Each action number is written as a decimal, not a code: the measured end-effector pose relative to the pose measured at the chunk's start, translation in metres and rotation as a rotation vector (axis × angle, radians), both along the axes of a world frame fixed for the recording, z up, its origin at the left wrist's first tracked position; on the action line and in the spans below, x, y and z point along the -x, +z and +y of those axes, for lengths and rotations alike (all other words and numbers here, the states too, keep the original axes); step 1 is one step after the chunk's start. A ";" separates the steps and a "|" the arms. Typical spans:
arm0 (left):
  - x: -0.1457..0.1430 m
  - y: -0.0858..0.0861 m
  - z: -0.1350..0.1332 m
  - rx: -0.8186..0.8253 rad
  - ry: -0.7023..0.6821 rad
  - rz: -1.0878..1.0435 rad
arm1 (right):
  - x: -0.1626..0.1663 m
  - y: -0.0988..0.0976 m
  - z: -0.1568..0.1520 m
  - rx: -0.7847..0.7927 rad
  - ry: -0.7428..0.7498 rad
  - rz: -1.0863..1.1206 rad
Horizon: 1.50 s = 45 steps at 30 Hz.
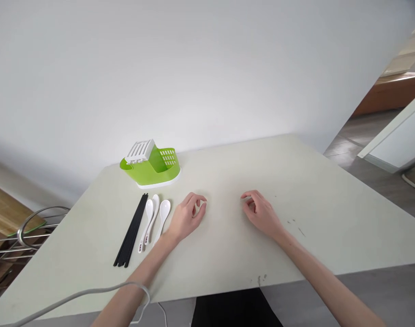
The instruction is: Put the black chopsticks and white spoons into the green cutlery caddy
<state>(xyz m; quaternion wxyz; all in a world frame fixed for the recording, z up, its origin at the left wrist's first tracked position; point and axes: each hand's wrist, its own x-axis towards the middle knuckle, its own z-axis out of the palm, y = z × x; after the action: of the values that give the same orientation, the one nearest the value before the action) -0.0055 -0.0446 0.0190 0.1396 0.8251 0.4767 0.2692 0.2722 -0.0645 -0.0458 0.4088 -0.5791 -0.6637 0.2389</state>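
Observation:
My left hand (187, 215) rests on the table with loosely curled fingers, thumb and forefinger apart, and nothing in it. Across from it lies my right hand (260, 213), curled in the same loose way and also holding nothing. Just left of my left hand are three white spoons, a right one (165, 209), a middle one (155, 204) and a left one (149, 209); my left forearm is close to the right one's handle end. Beside them lies a bundle of black chopsticks (132, 234). Behind stands a green utensil holder (149, 172) with a white slotted part on top.
The pale table (221, 254) meets a white wall (207, 81) at the back. A grey cable (88, 293) crosses the front left corner and passes over my left forearm. Metal rack bars (23, 245) stand beyond the left edge.

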 end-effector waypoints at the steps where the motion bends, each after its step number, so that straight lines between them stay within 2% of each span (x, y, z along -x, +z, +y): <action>1: -0.004 -0.002 0.001 0.041 0.012 -0.032 | 0.000 0.000 -0.001 0.004 0.004 -0.014; 7: -0.034 -0.015 0.007 0.317 -0.006 -0.210 | 0.002 0.001 0.000 0.047 0.012 -0.088; 15: -0.070 -0.026 0.024 0.423 0.010 -0.388 | 0.010 0.006 0.032 0.118 -0.104 -0.268; 19: -0.071 -0.029 0.025 0.432 0.016 -0.442 | 0.013 0.006 0.055 0.084 -0.081 -0.265; 24: -0.069 -0.023 0.022 0.473 0.010 -0.491 | 0.015 0.004 0.070 0.005 -0.063 -0.199; 29: -0.069 -0.022 0.023 0.532 0.013 -0.536 | 0.015 0.004 0.064 -0.009 -0.037 -0.168; 35: -0.067 -0.023 0.022 0.579 0.019 -0.592 | 0.020 0.006 0.053 -0.039 0.024 -0.283; 45: -0.068 -0.022 0.019 0.573 0.018 -0.558 | 0.019 0.008 0.051 -0.051 0.050 -0.300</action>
<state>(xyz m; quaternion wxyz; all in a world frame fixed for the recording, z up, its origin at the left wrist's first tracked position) 0.0626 -0.0253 -0.0032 0.4857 0.6437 0.4835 0.3405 0.2527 -0.0137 -0.0383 0.3134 -0.5810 -0.7374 0.1428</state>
